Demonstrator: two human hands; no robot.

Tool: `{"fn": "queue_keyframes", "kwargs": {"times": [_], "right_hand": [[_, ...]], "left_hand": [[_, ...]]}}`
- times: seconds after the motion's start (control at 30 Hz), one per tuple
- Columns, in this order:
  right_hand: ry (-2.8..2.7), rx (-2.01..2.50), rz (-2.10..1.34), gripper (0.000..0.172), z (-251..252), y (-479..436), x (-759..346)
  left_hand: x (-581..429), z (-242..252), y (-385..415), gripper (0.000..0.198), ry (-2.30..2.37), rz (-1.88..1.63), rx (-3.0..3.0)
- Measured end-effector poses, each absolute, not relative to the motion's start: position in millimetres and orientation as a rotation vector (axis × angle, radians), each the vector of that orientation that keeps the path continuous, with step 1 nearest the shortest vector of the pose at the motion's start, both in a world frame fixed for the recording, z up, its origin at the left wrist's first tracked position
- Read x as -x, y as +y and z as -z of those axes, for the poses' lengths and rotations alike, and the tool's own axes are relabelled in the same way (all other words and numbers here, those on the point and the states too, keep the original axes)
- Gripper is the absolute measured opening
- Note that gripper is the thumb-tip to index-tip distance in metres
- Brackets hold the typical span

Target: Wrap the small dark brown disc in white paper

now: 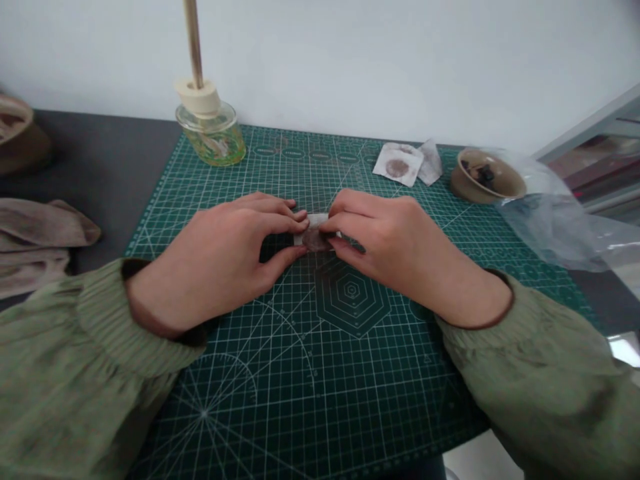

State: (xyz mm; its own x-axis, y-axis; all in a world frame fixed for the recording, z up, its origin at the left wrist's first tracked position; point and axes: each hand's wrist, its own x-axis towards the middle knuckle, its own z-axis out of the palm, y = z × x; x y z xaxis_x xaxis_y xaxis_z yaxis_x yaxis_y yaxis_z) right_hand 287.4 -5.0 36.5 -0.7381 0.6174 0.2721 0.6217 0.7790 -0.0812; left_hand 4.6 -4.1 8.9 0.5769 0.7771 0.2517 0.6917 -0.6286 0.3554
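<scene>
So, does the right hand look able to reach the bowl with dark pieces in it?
Probably yes: nothing visible stands between the right hand and the bowl; the clear plastic lies mostly to the bowl's right. But this hand is occupied with the small packet.

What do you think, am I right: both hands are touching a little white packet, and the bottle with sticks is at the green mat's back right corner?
Not quite: the bottle with sticks is at the green mat's back left corner, as the head view shows. The left hand and right hand are touching a little white packet.
</scene>
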Motion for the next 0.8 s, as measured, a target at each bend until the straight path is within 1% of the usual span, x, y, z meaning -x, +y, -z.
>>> {"fn": "queue_keyframes", "kwargs": {"times": [0.07, 0.23, 0.43, 0.57, 0.67, 0.8], "right_hand": [[-2.698, 0.941, 0.024, 0.032, -36.5, -5.2, -286.1], [-2.685, 0.987, 0.02, 0.029, -35.9, -5.9, -284.7], [-2.698, 0.922, 0.099, 0.027, -33.5, -5.6, -287.1], [-2.729, 0.877, 0.139, 0.032, -33.8, -5.2, -287.1], [-2.734, 0.931, 0.131, 0.028, -34.9, -4.0, -287.2], [-2.754, 0.877, 0.169, 0.029, -36.3, -2.8, -285.4]], "left_hand": [[-4.2, -8.9, -3.9, 0.045, 1.227, -0.566, -2.594], [-4.9, -8.1, -3.6, 0.045, 1.232, -0.57, -2.58], [-3.9, -8.1, -4.0, 0.046, 1.22, -0.571, -2.611], [-3.1, -7.9, -4.9, 0.04, 1.22, -0.573, -2.604], [-3.5, -7.8, -5.7, 0.04, 1.232, -0.577, -2.587], [-4.0, -7.7, -5.0, 0.038, 1.231, -0.566, -2.615]]}}
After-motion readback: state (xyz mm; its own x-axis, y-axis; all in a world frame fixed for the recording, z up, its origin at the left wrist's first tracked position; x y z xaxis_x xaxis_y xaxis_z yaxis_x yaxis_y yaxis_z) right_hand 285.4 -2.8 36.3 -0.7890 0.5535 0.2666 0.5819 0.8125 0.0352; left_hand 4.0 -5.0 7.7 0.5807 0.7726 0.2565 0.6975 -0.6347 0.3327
